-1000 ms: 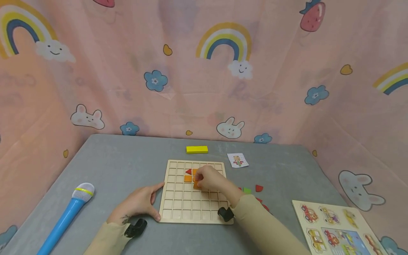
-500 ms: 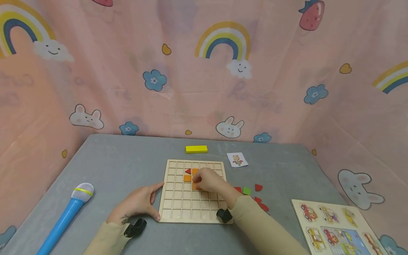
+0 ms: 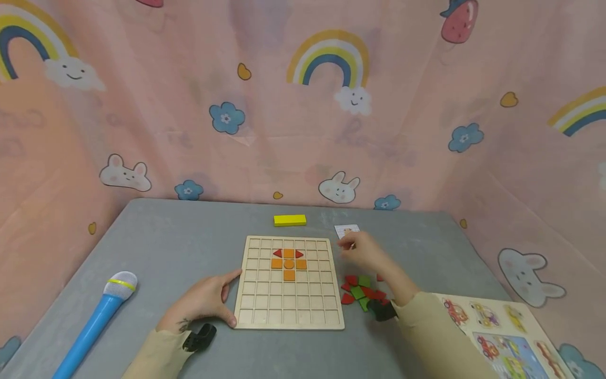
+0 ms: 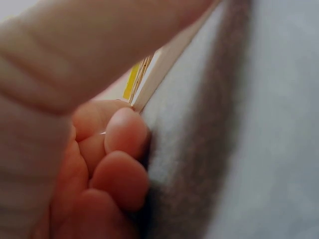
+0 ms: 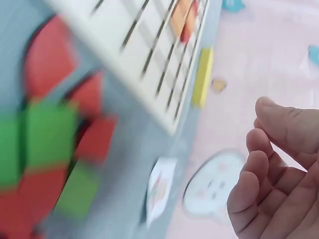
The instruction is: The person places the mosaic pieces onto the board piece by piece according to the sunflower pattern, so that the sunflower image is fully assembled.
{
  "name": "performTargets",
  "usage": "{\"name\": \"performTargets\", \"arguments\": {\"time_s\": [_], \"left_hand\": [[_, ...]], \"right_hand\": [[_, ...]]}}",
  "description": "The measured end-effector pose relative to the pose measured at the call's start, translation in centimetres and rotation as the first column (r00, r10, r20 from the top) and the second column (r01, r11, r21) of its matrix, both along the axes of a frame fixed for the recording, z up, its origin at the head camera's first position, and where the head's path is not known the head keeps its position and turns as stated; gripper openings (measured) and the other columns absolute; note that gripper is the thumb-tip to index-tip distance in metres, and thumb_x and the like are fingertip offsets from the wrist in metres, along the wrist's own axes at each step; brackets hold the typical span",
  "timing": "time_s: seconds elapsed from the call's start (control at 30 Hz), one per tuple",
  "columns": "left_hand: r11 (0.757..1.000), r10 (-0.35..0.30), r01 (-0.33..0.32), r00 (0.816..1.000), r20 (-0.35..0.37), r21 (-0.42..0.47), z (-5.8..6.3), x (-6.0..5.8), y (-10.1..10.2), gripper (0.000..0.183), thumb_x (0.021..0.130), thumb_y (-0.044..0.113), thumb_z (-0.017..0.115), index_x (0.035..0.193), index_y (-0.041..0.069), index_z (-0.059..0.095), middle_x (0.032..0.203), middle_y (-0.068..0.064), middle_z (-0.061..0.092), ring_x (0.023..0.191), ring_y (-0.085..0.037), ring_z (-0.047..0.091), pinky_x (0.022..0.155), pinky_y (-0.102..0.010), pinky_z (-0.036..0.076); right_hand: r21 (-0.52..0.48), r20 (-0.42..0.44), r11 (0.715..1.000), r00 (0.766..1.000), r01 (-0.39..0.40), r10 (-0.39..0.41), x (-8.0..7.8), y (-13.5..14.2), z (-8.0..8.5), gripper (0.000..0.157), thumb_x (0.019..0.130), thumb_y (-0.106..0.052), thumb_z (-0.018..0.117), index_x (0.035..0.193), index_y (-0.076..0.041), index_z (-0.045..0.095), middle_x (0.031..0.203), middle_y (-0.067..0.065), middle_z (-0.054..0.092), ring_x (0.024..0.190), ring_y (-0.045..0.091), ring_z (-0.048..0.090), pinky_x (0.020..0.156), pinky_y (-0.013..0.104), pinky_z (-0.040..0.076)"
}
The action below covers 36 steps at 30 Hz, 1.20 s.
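Observation:
A wooden grid board (image 3: 290, 302) lies flat in the middle of the table. Near its upper middle, several orange square tiles (image 3: 289, 275) form a cross around an orange round tile (image 3: 289, 264), with red triangles (image 3: 277, 253) at two upper corners. My left hand (image 3: 203, 300) rests thumb and index fingertip against the board's left edge, its other fingers bent in the left wrist view. My right hand (image 3: 364, 252) is right of the board, by a small picture card (image 3: 346, 229) that it partly covers. In the right wrist view its fingers are loosely bent and hold nothing.
Right of the board lie loose red tiles (image 3: 347, 299) and green tiles (image 3: 364, 281), partly under the right forearm. A yellow block (image 3: 290, 220) is behind the board. A blue toy microphone (image 3: 97, 321) lies left; a picture puzzle (image 3: 511, 337) lies front right.
My right hand has left the board and moved right to the card. The tiles it covered, including the right-hand red triangle, now show. My left hand has stayed at the board's edge.

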<state>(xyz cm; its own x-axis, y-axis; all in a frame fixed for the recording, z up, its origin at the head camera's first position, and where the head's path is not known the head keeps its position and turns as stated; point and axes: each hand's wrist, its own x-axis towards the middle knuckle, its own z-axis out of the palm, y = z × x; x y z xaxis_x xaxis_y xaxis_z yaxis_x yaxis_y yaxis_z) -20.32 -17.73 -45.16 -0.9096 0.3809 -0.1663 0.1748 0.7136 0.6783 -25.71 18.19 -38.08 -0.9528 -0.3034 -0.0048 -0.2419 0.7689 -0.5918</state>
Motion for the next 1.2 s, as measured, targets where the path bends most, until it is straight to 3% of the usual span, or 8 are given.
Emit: {"name": "performTargets", "arguments": {"time_s": [0.2, 0.4, 0.57, 0.8, 0.87, 1.0, 1.2], "left_hand": [[1.0, 0.008, -0.008, 1.0, 0.002, 0.002, 0.0, 0.0, -0.1, 0.118, 0.04, 0.028, 0.092, 0.142, 0.007, 0.037, 0.066, -0.001, 0.048, 0.054, -0.013, 0.038, 0.05, -0.024, 0.03], [1.0, -0.001, 0.001, 1.0, 0.0, 0.006, 0.0, 0.0, -0.1, 0.119, 0.04, 0.031, 0.092, 0.143, 0.008, 0.037, 0.066, 0.0, 0.049, 0.054, -0.012, 0.038, 0.05, -0.024, 0.031], [1.0, -0.004, 0.004, 1.0, 0.002, 0.008, 0.0, 0.0, 0.0, 0.119, 0.04, 0.031, 0.092, 0.142, 0.008, 0.037, 0.066, 0.0, 0.049, 0.054, -0.012, 0.038, 0.051, -0.024, 0.032], [1.0, 0.001, -0.001, 1.0, 0.002, 0.001, 0.0, 0.0, 0.1, 0.119, 0.039, 0.032, 0.092, 0.142, 0.008, 0.037, 0.066, 0.0, 0.048, 0.054, -0.012, 0.039, 0.051, -0.024, 0.031], [1.0, 0.0, 0.0, 1.0, -0.005, 0.002, 0.1, 0.0, 0.1, 0.119, 0.039, 0.032, 0.092, 0.142, 0.008, 0.038, 0.066, 0.0, 0.048, 0.054, -0.012, 0.039, 0.051, -0.024, 0.031], [1.0, -0.006, 0.006, 1.0, -0.017, -0.001, 0.0, 0.0, 0.0, 0.117, 0.04, 0.031, 0.092, 0.141, 0.007, 0.039, 0.066, 0.0, 0.049, 0.054, -0.012, 0.039, 0.051, -0.024, 0.032], [1.0, -0.003, 0.003, 1.0, -0.023, -0.006, -0.1, 0.0, 0.0, 0.117, 0.04, 0.03, 0.092, 0.141, 0.007, 0.039, 0.066, 0.001, 0.048, 0.054, -0.012, 0.039, 0.051, -0.024, 0.032]], "right_hand": [[0.078, 0.065, 0.997, 0.997, 0.03, -0.035, 0.8, 2.9, -1.2, 0.019, 0.081, -0.001, 0.064, 0.098, 0.007, 0.069, 0.08, 0.01, 0.06, 0.072, 0.018, 0.05, 0.065, 0.031, 0.044], [0.161, 0.139, 0.986, 0.989, 0.032, -0.055, 2.3, 2.7, -3.0, 0.018, 0.079, -0.006, 0.068, 0.097, -0.004, 0.072, 0.083, 0.003, 0.064, 0.072, 0.014, 0.054, 0.065, 0.031, 0.047], [0.22, 0.112, 0.975, 0.994, -0.029, 0.004, 3.3, 1.8, -3.7, 0.02, 0.077, -0.006, 0.072, 0.096, -0.006, 0.074, 0.091, 0.003, 0.068, 0.086, 0.019, 0.059, 0.078, 0.037, 0.047], [0.282, 0.093, 0.957, 0.995, -0.066, 0.041, 3.6, 1.4, -3.8, 0.011, 0.075, -0.005, 0.073, 0.086, -0.008, 0.074, 0.084, 0.0, 0.06, 0.079, 0.014, 0.052, 0.074, 0.034, 0.045], [0.276, 0.082, 0.958, 0.995, -0.072, 0.051, 3.6, 1.4, -3.9, 0.007, 0.074, -0.004, 0.073, 0.077, -0.009, 0.069, 0.079, -0.001, 0.057, 0.075, 0.014, 0.049, 0.07, 0.033, 0.043], [0.24, 0.081, 0.966, 0.994, -0.092, 0.074, 3.4, 1.5, -3.7, 0.021, 0.073, -0.002, 0.073, 0.065, -0.011, 0.056, 0.07, 0.0, 0.048, 0.067, 0.015, 0.043, 0.06, 0.029, 0.035], [0.01, 0.136, 1.0, 0.99, -0.028, 0.027, 2.6, 0.2, -3.0, 0.012, 0.077, -0.003, 0.069, 0.072, -0.008, 0.059, 0.068, 0.0, 0.054, 0.063, 0.014, 0.047, 0.056, 0.028, 0.038]]}}
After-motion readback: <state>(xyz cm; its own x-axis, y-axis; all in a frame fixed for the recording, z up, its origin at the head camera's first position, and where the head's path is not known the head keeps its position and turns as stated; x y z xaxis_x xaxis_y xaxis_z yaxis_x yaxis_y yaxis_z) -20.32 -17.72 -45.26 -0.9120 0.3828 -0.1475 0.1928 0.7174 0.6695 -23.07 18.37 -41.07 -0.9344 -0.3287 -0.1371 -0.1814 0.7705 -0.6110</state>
